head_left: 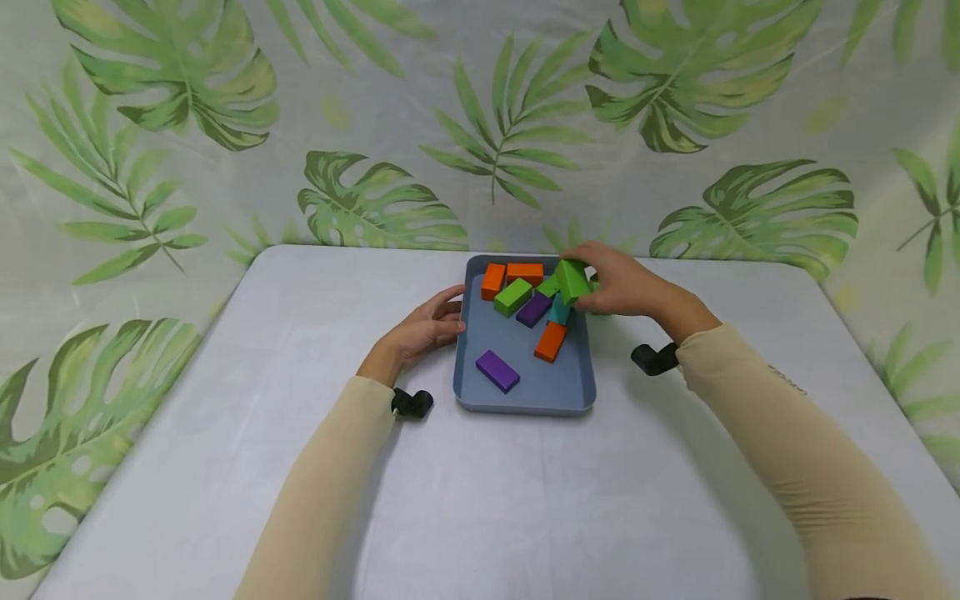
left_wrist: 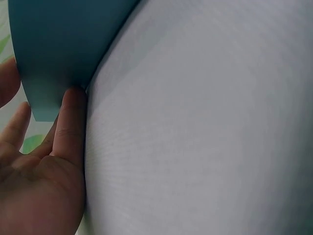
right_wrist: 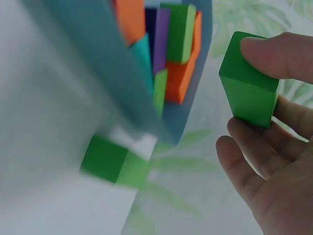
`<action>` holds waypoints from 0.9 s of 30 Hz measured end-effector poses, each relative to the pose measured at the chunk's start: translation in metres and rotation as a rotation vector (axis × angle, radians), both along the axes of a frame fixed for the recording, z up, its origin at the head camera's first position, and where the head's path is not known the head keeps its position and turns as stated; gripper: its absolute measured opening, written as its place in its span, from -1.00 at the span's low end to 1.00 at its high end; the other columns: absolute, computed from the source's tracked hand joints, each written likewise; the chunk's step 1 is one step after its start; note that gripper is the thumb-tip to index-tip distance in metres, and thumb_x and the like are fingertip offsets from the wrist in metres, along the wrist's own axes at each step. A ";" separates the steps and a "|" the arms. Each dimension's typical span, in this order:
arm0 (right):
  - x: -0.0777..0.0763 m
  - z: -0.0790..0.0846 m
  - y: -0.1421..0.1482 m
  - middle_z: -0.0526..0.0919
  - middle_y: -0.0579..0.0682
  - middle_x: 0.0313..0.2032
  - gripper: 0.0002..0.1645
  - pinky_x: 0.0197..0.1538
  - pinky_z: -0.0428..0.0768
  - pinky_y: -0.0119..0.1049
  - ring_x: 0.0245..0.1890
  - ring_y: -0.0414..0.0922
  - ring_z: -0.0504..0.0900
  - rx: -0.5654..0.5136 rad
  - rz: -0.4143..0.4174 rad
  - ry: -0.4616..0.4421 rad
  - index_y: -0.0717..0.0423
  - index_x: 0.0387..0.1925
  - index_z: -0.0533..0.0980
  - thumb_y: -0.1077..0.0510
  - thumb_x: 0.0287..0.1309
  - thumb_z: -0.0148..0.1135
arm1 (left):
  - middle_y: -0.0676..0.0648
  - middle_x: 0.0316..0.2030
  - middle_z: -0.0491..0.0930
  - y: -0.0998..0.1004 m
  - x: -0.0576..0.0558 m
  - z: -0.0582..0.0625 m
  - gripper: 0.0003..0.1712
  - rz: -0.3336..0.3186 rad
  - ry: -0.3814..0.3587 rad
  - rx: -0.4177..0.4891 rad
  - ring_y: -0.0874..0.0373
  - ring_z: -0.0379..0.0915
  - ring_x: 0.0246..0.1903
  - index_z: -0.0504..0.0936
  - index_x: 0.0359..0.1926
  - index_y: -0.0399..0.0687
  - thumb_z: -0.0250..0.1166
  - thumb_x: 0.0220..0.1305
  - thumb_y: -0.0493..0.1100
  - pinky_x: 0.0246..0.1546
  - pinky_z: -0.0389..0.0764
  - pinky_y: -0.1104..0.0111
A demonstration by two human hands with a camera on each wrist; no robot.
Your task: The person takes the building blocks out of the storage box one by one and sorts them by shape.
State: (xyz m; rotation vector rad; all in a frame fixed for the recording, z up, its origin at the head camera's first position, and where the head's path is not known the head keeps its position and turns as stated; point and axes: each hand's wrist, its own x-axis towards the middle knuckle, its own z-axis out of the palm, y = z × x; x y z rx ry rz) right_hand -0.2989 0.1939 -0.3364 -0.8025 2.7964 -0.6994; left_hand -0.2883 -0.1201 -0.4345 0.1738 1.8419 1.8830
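Note:
A green block [right_wrist: 249,81] is pinched between the thumb and fingers of my right hand [head_left: 626,283], held up over the far right corner of a grey-blue tray [head_left: 521,400]. Against the tray's left wall rests my left hand [head_left: 420,333], its fingertips touching the outside with fingers fairly straight. Inside the tray lie two orange blocks [head_left: 525,272] at the back, a green block [head_left: 513,297], a purple block [head_left: 534,309], a teal block [head_left: 559,310] and an orange block [head_left: 551,342]. Nearer the front is another purple block [head_left: 498,372]. Part of one more green block shows behind them.
Outside the tray's right wall, a loose green block [right_wrist: 115,159] sits on the white-covered table [head_left: 480,500]; my right hand mostly hides it in the head view. A leaf-patterned cloth [head_left: 517,125] hangs behind the table's back edge.

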 end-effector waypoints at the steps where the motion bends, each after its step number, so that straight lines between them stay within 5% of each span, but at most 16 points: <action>1: -0.001 0.000 0.005 0.32 0.16 0.17 -0.15 0.07 0.47 0.04 0.07 0.07 0.39 -0.005 -0.009 -0.001 0.17 0.26 0.22 0.22 -0.12 0.34 | -0.09 0.36 0.11 0.000 0.000 0.000 -0.18 -0.002 0.000 0.002 0.01 0.19 0.29 0.03 0.40 0.22 0.10 0.22 -0.40 0.30 0.25 0.11; 11: -0.018 -0.014 0.050 0.30 0.23 0.16 -0.13 0.06 0.47 0.10 0.09 0.12 0.36 0.009 -0.102 -0.014 0.24 0.29 0.16 0.28 -0.09 0.30 | -0.16 0.36 0.10 -0.001 0.002 0.001 -0.17 -0.027 0.012 0.049 -0.04 0.16 0.30 -0.02 0.41 0.14 0.08 0.22 -0.43 0.30 0.23 0.09; 27: -0.030 -0.034 0.084 0.40 0.30 0.02 -0.17 0.01 0.43 0.10 0.02 0.19 0.42 0.024 -0.195 -0.024 0.32 0.26 0.19 0.25 -0.07 0.29 | -0.15 0.35 0.11 0.000 0.003 0.002 -0.17 -0.021 -0.003 0.052 -0.03 0.16 0.30 -0.01 0.41 0.15 0.09 0.22 -0.43 0.30 0.23 0.11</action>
